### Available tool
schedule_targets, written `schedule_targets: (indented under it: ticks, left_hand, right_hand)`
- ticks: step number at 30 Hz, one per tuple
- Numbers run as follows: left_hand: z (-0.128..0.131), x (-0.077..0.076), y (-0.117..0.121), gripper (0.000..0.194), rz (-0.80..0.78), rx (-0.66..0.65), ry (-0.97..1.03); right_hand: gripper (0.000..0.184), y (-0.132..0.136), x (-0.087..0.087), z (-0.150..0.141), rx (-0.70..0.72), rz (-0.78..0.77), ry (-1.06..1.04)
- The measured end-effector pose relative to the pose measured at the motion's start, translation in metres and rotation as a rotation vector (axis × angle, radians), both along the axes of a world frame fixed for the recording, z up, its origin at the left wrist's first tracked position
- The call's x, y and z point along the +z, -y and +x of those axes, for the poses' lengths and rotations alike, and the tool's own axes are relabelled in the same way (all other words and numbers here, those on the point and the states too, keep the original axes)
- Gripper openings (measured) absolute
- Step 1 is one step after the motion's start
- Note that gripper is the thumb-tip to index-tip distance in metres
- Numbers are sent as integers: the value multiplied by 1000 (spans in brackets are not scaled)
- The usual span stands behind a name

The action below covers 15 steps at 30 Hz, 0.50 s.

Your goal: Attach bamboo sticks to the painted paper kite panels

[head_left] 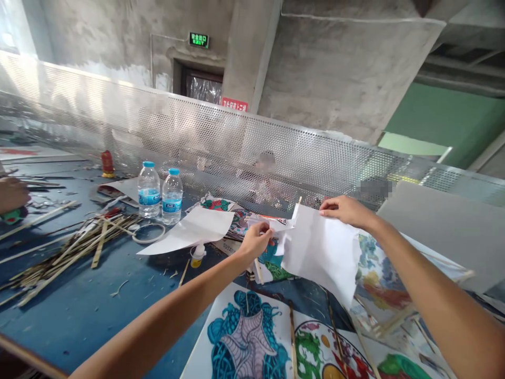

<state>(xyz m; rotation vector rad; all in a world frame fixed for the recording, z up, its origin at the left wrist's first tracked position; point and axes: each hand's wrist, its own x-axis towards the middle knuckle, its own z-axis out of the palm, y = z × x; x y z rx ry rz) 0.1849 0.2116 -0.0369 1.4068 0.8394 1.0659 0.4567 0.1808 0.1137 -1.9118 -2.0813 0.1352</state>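
Observation:
My right hand pinches the upper edge of a white paper sheet, which hangs down and curls at its lower corner. A thin stick tip pokes up beside the sheet's top left corner. To the left, my left hand is closed on a narrow piece of white paper that reaches toward the sheet; whether the two are joined I cannot tell. Beneath my hands lie colourful printed pictures. Nearest me is a blue and grey patterned picture, with thin sticks across the artwork beside it.
Two water bottles stand left of a loose white sheet. A bundle of bamboo strips, a tape ring and a small glue bottle lie nearby. Another person's hand shows far left. A perforated metal screen borders the table.

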Motion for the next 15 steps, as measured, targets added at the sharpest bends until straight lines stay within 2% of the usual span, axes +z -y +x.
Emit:
schedule_targets:
  ticks: [3, 5, 9, 13, 15]
  left_hand:
    - [-1, -3, -6, 16, 7, 22, -14]
    - [-7, -7, -10, 16, -6, 57, -19]
    - [-25, -14, -23, 18, -49, 119, -35]
    - [-37, -16, -39, 20, -75, 187, -47]
    - [-41, -15, -48, 22, -114, 252, -42]
  right_hand:
    - [27, 2, 4, 10, -27, 20, -9]
    - [22, 8, 12, 23, -109, 85, 5]
    - [15, 30, 37, 54, -337, 251, -17]
    - [13, 47, 64, 78, -484, 358, -99]
    - [11, 53, 76, 93, -613, 484, -113]
